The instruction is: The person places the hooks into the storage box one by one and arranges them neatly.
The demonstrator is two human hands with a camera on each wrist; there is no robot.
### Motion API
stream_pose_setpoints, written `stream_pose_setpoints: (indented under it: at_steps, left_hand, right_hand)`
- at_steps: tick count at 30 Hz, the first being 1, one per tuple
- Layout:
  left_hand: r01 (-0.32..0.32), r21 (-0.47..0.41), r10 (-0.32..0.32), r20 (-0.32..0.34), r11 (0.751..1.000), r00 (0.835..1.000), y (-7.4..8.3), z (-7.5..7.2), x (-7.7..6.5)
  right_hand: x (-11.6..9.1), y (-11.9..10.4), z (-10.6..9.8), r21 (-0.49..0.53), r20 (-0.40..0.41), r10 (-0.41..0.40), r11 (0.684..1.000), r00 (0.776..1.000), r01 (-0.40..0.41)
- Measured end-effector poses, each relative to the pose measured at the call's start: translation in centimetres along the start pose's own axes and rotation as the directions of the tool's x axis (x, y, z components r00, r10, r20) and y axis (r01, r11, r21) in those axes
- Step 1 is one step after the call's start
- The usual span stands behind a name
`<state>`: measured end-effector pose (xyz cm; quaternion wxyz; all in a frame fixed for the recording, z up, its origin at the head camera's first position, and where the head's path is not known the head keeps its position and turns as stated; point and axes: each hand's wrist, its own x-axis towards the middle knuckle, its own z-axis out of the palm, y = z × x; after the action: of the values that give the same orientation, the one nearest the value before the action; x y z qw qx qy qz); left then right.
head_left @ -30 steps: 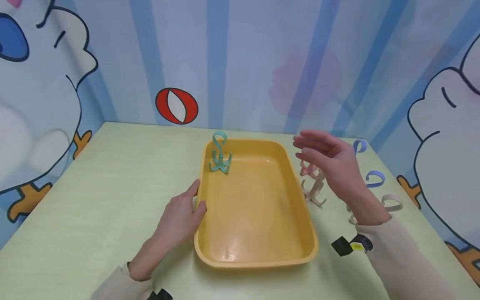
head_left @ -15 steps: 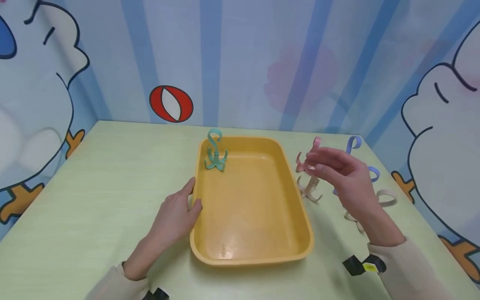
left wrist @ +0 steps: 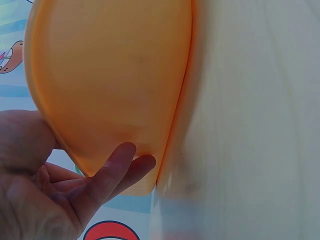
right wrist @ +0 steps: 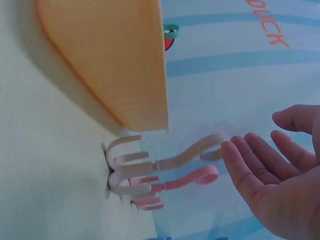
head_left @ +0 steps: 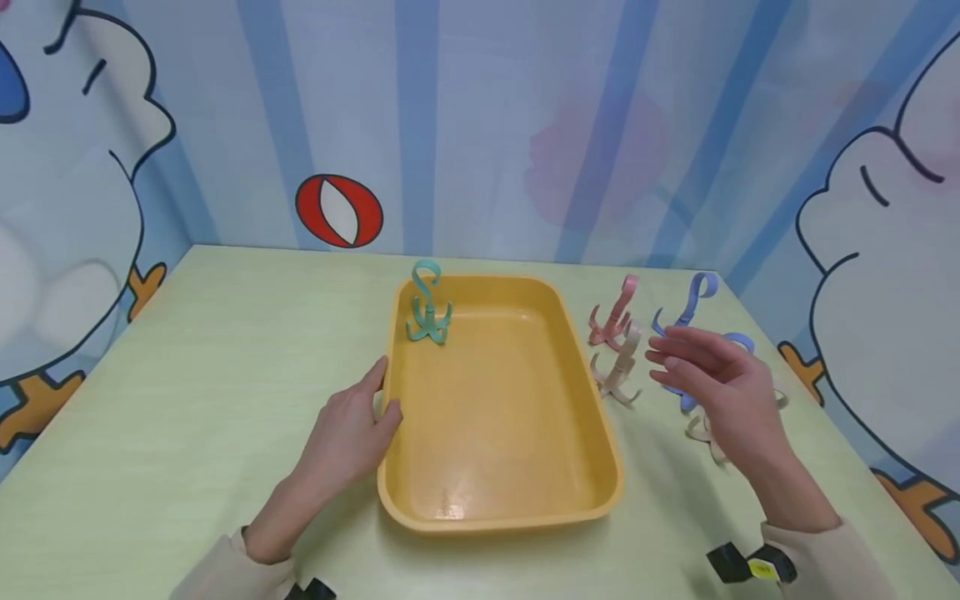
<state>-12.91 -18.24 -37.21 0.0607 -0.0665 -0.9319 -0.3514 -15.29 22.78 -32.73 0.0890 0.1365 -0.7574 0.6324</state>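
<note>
My left hand (head_left: 347,442) grips the left rim of a yellow tray (head_left: 495,417); in the left wrist view its fingers (left wrist: 122,162) lie against the tray's outer wall. A teal claw-shaped hanging hook (head_left: 429,323) stands in the tray's far left corner. My right hand (head_left: 731,400) hovers right of the tray, holding nothing, its fingers loosely extended. Near it stand a pink hook (head_left: 615,321), a beige hook (head_left: 621,371) and a blue hook (head_left: 696,296). A second blue hook (head_left: 740,340) and a second beige hook (head_left: 703,433) are partly hidden by that hand.
The pale green table (head_left: 187,400) extends left of the tray and in front of it. Behind it rises a blue striped backdrop (head_left: 480,125) with printed cartoon figures. Black wrist devices (head_left: 750,565) sit at the sleeves.
My right hand has moved right and toward me, away from the upright beige hook, uncovering the pink and far blue hooks. The left hand stays on the tray; the view has shifted slightly.
</note>
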Motion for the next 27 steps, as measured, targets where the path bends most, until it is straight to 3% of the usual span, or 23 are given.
stream_pose_setpoints:
  at_steps: [9,15,27]
  left_hand:
    - [0.003,0.002,-0.003,0.004,1.000,1.000,0.0,0.1,0.0]
    - [0.014,0.006,-0.014,0.009,1.000,1.000,0.0,0.0,0.0]
    - [0.014,-0.003,-0.014,0.021,1.000,1.000,0.0,0.0,0.0]
  right_hand:
    - [-2.1,1.4,-2.4,0.058,-0.066,0.066,0.996,0.996,-0.062]
    - [-3.1,2.2,-3.8,0.149,-0.056,0.065,0.987,0.996,-0.056]
    - [-5.5,2.9,-6.9,0.177,-0.108,0.094,0.981,0.990,-0.074]
